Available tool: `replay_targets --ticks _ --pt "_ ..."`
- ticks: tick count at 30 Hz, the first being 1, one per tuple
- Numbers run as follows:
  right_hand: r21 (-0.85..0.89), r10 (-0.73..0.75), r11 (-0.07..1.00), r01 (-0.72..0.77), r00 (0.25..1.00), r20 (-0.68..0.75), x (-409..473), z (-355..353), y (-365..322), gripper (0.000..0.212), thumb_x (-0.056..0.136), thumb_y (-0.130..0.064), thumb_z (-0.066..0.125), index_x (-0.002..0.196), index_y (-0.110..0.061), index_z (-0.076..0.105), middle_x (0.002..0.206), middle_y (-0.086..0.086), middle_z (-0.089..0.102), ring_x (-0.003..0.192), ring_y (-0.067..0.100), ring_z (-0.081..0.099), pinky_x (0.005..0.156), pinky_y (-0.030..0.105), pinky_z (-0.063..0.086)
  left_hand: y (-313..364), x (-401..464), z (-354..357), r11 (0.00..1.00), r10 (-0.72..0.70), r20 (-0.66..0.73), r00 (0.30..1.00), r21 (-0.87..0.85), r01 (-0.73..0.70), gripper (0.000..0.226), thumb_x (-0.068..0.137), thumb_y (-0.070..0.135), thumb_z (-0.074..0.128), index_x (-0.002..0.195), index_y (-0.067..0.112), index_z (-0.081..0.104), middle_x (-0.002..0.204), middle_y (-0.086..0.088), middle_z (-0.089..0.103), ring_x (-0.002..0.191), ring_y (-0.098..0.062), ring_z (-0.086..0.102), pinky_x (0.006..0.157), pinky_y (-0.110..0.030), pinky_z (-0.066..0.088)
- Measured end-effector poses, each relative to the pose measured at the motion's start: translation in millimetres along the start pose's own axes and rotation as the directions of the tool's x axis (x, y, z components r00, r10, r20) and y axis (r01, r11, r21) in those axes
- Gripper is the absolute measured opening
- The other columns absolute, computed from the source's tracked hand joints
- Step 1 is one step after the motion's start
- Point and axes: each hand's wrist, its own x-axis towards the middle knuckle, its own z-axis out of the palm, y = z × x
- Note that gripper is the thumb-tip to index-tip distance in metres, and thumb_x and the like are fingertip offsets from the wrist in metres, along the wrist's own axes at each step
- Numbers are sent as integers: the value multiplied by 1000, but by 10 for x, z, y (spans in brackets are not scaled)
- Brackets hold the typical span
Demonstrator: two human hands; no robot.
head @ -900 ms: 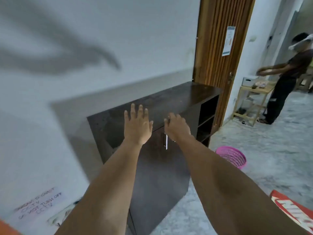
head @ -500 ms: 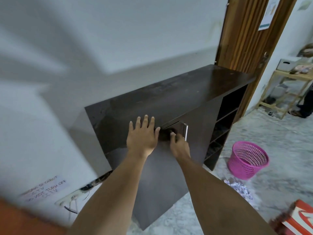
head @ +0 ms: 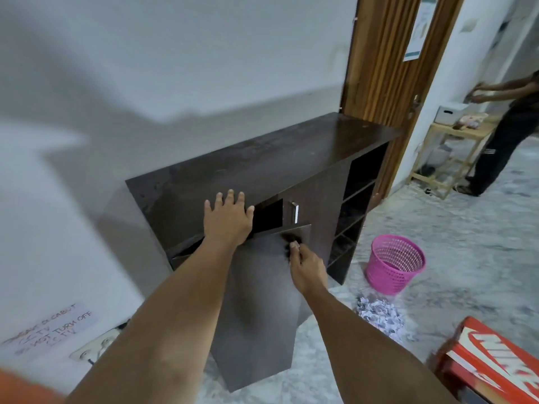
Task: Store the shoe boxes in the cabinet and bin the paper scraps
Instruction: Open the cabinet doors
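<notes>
Cabinet point(head: 262, 158): dark wood, against white wall, beside slatted wooden door point(head: 382, 59). Left door point(head: 262, 301) swung partly out, dark gap showing behind its top edge. Right door shut, metal handle point(head: 295, 212) upright. Open shelves point(head: 354, 211) at far right end.

Left hand point(head: 227, 220): flat on cabinet top edge, fingers spread, grip released.

Right hand point(head: 306, 265): grip clenched on left door's upper corner, thumb on top.

Pink basket point(head: 393, 263): on floor, near shelves, upright.

Paper scraps point(head: 379, 314): heaped on floor between basket and shoe box.

Shoe box point(head: 493, 363): red-orange, white logo, on floor at lower right, well apart from cabinet.

Wall, lower left: handwritten note point(head: 49, 328), socket point(head: 96, 344).

Second person point(head: 501, 135): standing at wooden rack point(head: 443, 158) past doorway; white box point(head: 449, 112) on rack.
</notes>
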Motion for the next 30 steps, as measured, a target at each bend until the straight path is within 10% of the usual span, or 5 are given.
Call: replay_targets --ticks 11,16,19,22,30 --pt "-78 -62 996 46 975 -212 -1891 -531 354 74 93 -78 33 73 -15 65 65 -2 67 62 18 65 58 39 56 132 -1382 -194 991 -110 145 983 -57 119 90 94 68 39 160 13 12 168 -14 -4 153 -43 -10 116 -68 -6" --pt "161 -53 983 84 980 -189 -2685 -423 283 39 90 -66 56 115 -38 64 94 -15 70 80 2 69 70 31 58 112 -2094 -135 787 -299 276 914 -471 399 103 90 43 58 159 17 -13 166 -14 -20 154 -42 -4 123 -57 14" --pt "228 -15 974 20 1000 -22 -2943 -198 121 48 90 -73 43 94 -32 68 74 -9 67 68 8 63 65 35 52 47 -2444 -159 630 -279 329 902 -647 430 101 91 17 55 156 17 -23 167 -17 -11 132 -35 50 82 -30 51" --pt "240 -1 971 0 1000 4 -3198 -49 -54 63 96 -67 40 73 -8 50 55 0 51 55 17 50 56 36 40 -79 -2622 -206 649 -258 295 920 -652 391 93 95 7 47 156 14 -23 165 -22 17 100 -29 65 50 -22 34" --pt "275 92 957 -87 996 -6 -3413 -17 -187 61 97 -60 45 65 -8 41 48 -2 39 52 18 43 55 31 30 -38 -2919 -380 740 -179 269 946 -596 310 85 98 6 42 156 9 -20 166 -24 -1 127 -37 53 82 -28 38"
